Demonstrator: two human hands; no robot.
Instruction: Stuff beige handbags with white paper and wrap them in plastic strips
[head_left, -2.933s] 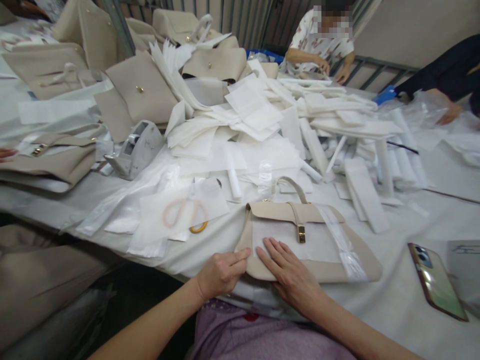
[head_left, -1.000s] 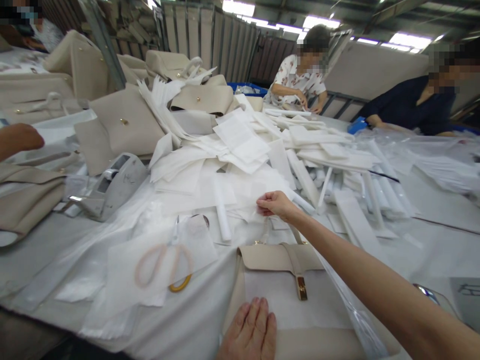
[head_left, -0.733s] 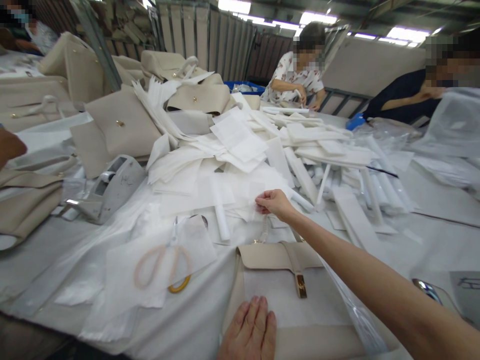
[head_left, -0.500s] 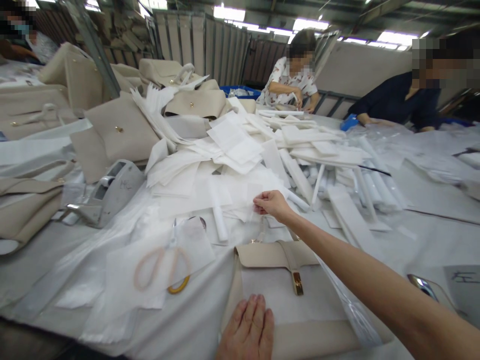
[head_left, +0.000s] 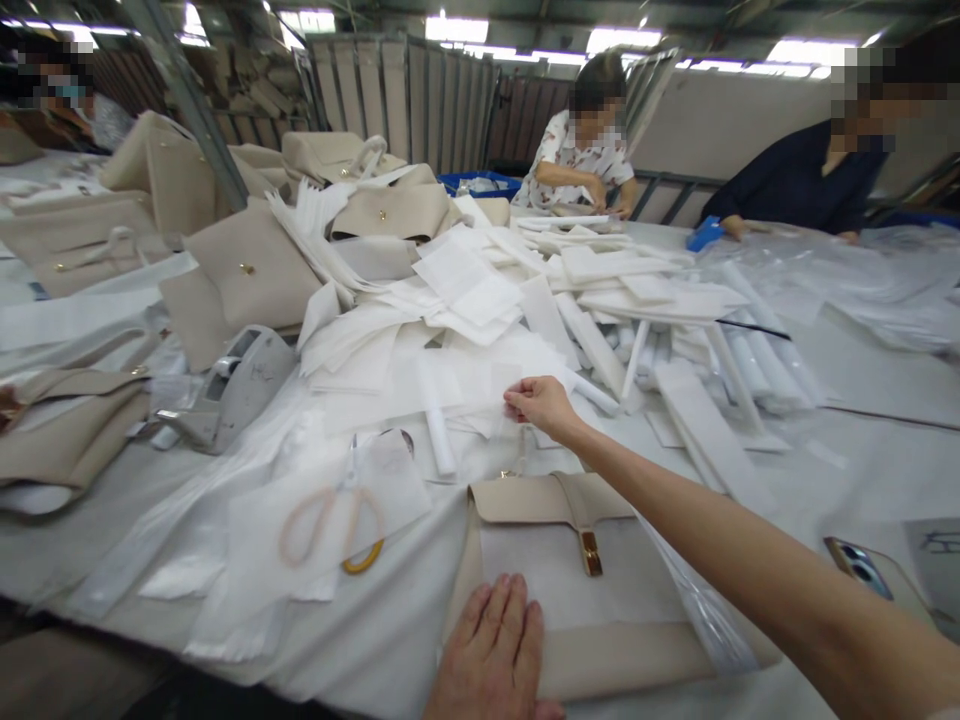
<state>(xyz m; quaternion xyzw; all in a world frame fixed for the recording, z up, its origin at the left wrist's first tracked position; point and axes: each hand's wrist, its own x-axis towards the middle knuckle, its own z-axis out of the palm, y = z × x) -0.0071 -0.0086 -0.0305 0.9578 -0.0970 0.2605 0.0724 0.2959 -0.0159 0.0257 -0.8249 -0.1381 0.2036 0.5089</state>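
A beige handbag [head_left: 525, 500] with a gold clasp lies flat in front of me, a white sheet over its front and a clear plastic strip along its right side. My left hand [head_left: 495, 655] rests flat on its lower left corner, fingers stretched out. My right hand [head_left: 536, 402] reaches out past the bag to the pile of white tissue sheets [head_left: 480, 290] and pinches the edge of one thin sheet. The bag's handle lies just below that hand.
A grey tape dispenser [head_left: 232, 385] stands at left, scissors [head_left: 334, 525] lie under tissue paper. More beige bags [head_left: 247, 270] are stacked at the back left. A phone [head_left: 870, 570] lies at right. Two people sit across the table; white rolled paper [head_left: 742, 360] lies at right.
My right hand left the bag and reached out to the tissue pile, where it now pinches a sheet. My left hand has stayed flat on the bag. The view lifted upward.
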